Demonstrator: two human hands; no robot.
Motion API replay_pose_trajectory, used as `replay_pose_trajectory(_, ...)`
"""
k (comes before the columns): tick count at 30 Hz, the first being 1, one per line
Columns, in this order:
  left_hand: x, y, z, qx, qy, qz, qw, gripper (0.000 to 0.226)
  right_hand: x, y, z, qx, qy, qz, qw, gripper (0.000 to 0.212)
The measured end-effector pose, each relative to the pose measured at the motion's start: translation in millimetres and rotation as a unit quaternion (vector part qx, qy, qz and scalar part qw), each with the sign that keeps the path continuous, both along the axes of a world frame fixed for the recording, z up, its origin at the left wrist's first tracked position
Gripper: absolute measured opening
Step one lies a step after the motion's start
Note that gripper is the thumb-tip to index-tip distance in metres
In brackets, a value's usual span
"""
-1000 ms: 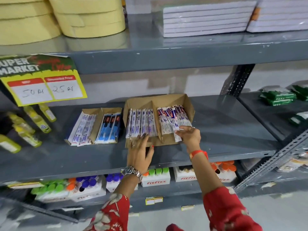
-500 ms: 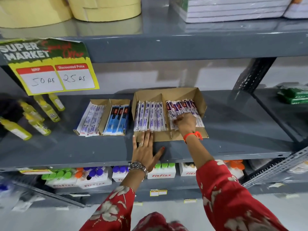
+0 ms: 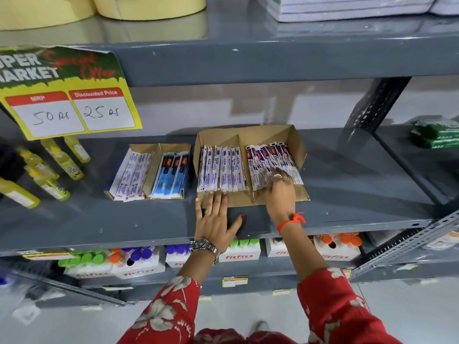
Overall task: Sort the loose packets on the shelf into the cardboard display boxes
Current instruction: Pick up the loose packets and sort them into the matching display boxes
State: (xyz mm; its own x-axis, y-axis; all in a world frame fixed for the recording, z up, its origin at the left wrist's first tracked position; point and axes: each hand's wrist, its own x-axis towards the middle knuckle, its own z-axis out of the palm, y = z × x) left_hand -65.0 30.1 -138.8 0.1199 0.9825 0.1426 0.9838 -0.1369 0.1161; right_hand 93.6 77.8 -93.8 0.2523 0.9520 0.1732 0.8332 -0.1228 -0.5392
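A large cardboard display box (image 3: 293, 137) with two compartments stands on the grey middle shelf (image 3: 360, 192). Its left compartment holds white and purple packets (image 3: 221, 167) in a row. Its right compartment holds red, purple and white packets (image 3: 268, 160), fanned out. My right hand (image 3: 279, 192) rests on the lower ends of those right packets, fingers curled over them. My left hand (image 3: 214, 219) lies flat with spread fingers on the box's front flap and the shelf, holding nothing. A smaller two-part box (image 3: 159, 150) to the left holds white packets and blue packets.
Yellow bottles (image 3: 49, 170) lie at the shelf's left under a price sign (image 3: 64, 95). Green packs (image 3: 437, 135) sit on the shelf to the right. Boxes of coloured-cap bottles (image 3: 139, 261) fill the shelf below. Yellow rolls and white stacks sit above.
My right hand went from the box's front edge into the right compartment and now presses on the packets' lower ends. My left hand stays flat at the box's front. The camera has come closer.
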Motion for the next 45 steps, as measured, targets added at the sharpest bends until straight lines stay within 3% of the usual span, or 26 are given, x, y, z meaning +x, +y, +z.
replay_pose_trajectory(3,-0.3,-0.9,0.8,0.001,-0.002,-0.002,1.0,0.083,-1.9,-4.9,-17.1,0.013,-0.042,-0.015,0.999,0.042)
replay_pose_trajectory(12,0.9,-1.0,-2.2,0.015,-0.003,-0.003,1.0,0.079,-9.8,5.8,-18.0,-0.028,-0.09,0.026,0.995,0.031)
replay_pose_trajectory(15,0.3,-0.2,-1.8,0.014,0.0,-0.001,1.0,0.081,-8.1,5.0,-17.1,-0.036,-0.093,0.033,0.995,0.029)
replay_pose_trajectory(20,0.0,-0.5,-2.1,0.014,0.004,-0.008,1.0,0.083,-1.3,-0.3,-14.1,-0.025,-0.074,0.027,0.997,0.046)
replay_pose_trajectory(28,-1.4,0.6,-5.0,0.019,-0.008,-0.01,1.0,0.081,2.8,3.5,-15.7,-0.048,-0.059,0.009,0.997,0.045)
replay_pose_trajectory(34,-10.2,-8.3,7.9,0.09,-0.116,-0.013,0.989,0.064,1.5,-1.8,-19.6,0.006,-0.042,-0.003,0.999,0.05)
replay_pose_trajectory(38,-44.2,-11.5,18.2,0.159,-0.17,0.082,0.969,0.064,-0.3,-2.1,-27.6,0.052,-0.047,0.002,0.998,0.056)
replay_pose_trajectory(42,-80.3,0.4,25.5,0.115,-0.184,0.133,0.967,0.068,-2.4,0.4,-28.6,0.048,-0.059,0.005,0.997,0.057)
replay_pose_trajectory(45,-95.1,10.0,25.8,0.026,-0.139,0.14,0.98,0.068,-3.8,2.9,-31.9,0.024,-0.088,0.025,0.996,0.052)
